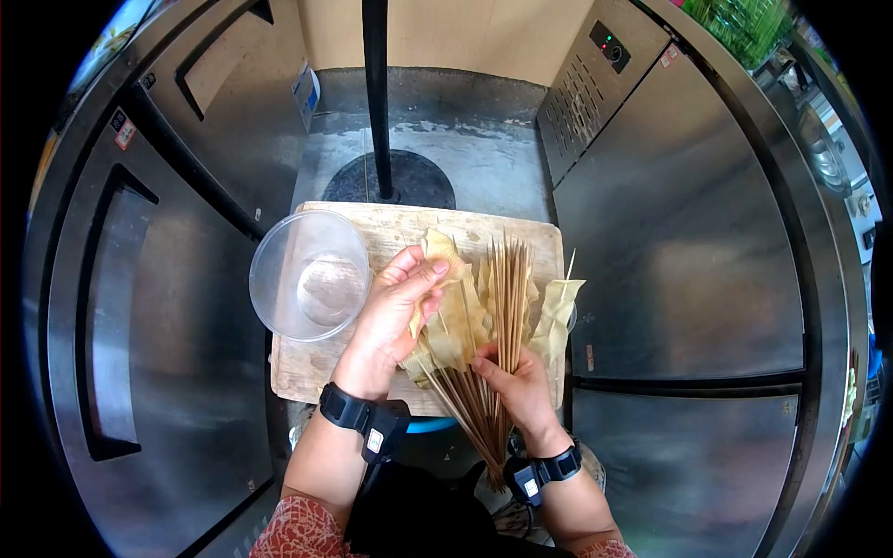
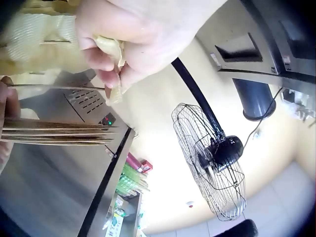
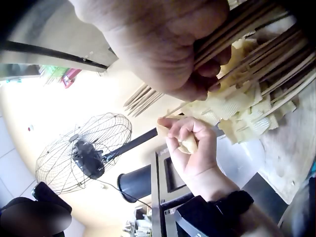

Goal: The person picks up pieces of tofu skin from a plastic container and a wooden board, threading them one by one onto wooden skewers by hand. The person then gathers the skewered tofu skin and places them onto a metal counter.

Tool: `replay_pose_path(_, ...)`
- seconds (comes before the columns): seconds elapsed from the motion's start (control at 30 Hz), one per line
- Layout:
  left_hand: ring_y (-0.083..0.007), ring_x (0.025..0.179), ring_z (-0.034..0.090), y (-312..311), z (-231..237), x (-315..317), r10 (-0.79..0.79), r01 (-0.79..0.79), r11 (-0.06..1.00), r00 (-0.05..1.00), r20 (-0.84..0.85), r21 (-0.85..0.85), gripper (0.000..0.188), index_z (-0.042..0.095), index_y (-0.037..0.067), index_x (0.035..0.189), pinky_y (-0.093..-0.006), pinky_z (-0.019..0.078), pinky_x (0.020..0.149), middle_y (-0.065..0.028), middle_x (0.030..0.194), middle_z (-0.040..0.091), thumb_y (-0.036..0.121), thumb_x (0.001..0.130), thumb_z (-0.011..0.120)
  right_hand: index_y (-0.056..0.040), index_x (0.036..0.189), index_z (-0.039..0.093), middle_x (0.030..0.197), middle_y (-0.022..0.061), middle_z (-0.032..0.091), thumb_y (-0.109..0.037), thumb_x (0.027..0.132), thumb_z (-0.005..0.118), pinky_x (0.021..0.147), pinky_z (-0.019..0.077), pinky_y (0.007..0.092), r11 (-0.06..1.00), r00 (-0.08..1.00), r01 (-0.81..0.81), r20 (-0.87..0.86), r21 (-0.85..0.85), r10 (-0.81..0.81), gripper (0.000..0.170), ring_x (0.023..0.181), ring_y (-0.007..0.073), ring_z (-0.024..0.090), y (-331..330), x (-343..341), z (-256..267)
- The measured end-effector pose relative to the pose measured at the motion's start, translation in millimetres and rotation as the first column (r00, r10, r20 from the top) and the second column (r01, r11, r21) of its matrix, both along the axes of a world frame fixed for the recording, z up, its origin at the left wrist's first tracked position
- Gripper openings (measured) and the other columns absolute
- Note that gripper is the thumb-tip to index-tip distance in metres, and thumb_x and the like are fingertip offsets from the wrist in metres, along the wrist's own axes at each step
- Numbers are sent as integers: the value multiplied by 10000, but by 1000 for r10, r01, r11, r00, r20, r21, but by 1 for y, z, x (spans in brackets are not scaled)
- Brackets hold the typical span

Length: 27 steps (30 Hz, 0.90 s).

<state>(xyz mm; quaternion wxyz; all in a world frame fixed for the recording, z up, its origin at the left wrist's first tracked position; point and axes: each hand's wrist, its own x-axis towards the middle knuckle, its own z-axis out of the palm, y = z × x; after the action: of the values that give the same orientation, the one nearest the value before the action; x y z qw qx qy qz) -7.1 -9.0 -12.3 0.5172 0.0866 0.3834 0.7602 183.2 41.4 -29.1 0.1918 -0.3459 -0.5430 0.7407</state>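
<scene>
The left hand (image 1: 395, 302) pinches a folded pale-yellow sheet (image 1: 441, 251) between thumb and fingers; in the left wrist view a thin stick (image 2: 59, 87) reaches that sheet (image 2: 112, 49). The right hand (image 1: 521, 386) grips a bundle of thin wooden sticks (image 1: 509, 307), points upward. More sticks (image 1: 465, 405) fan out below and left of it. Several pale-yellow sheets on sticks (image 1: 456, 325) lie between the hands, and another (image 1: 556, 316) stands right of the bundle. Ridged sheets (image 3: 252, 106) show in the right wrist view beside the right hand (image 3: 158, 44).
A clear round tub (image 1: 312, 276) stands on the left of the wooden board (image 1: 409, 219). Behind the board rises a black pole (image 1: 376, 102) on a round base. Steel cabinets (image 1: 679, 223) flank both sides. A fan (image 2: 212, 158) shows in the left wrist view.
</scene>
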Motion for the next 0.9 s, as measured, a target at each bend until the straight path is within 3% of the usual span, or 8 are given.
replay_pose_path(0.2, -129, 834, 630, 1, 11, 3, 23, -24, 999, 999, -25, -34, 203, 547, 102, 1030, -186, 470, 664, -37, 906, 648, 57, 847, 622, -28, 899, 611, 790, -39, 589, -38, 838, 644, 661, 425, 183, 1000, 1000, 14, 6, 13, -14, 69, 723, 37, 515, 0, 2, 2)
replay_pose_path(0.33, -104, 818, 627, 6, 3, 2, 251, -251, 967, 968, -3, -41, 208, 561, 71, 1059, -166, 485, 635, -63, 988, 653, 35, 856, 595, -32, 898, 616, 733, -44, 560, -37, 826, 658, 569, 383, 169, 998, 999, 38, -26, 55, -37, 84, 631, 26, 483, -6, 3, 10)
replay_pose_path(0.4, -106, 816, 627, 7, 2, 3, 300, -301, 954, 953, -37, -13, 233, 555, 67, 1089, -170, 487, 638, -57, 970, 657, 34, 861, 589, -33, 901, 617, 765, -32, 583, -35, 824, 660, 612, 410, 175, 999, 999, -22, -46, 36, 23, 88, 668, 36, 510, -8, 3, 9)
replay_pose_path(0.6, -85, 819, 618, 8, 16, 7, 329, -326, 943, 899, -291, 60, 250, 575, 39, 1120, -192, 493, 654, -41, 958, 658, 46, 870, 584, -35, 912, 622, 805, -18, 613, -44, 822, 668, 669, 441, 191, 998, 998, -57, -8, 35, 57, 102, 721, 50, 543, -2, 4, 0)
replay_pose_path(0.9, -89, 829, 607, 5, 11, 4, 281, -277, 959, 889, -362, 64, 187, 602, 24, 1074, -239, 509, 710, -50, 965, 650, 71, 900, 556, -29, 918, 617, 792, -18, 608, -41, 817, 673, 664, 442, 187, 997, 998, -60, 9, 39, 60, 116, 716, 51, 543, -4, 1, 0)
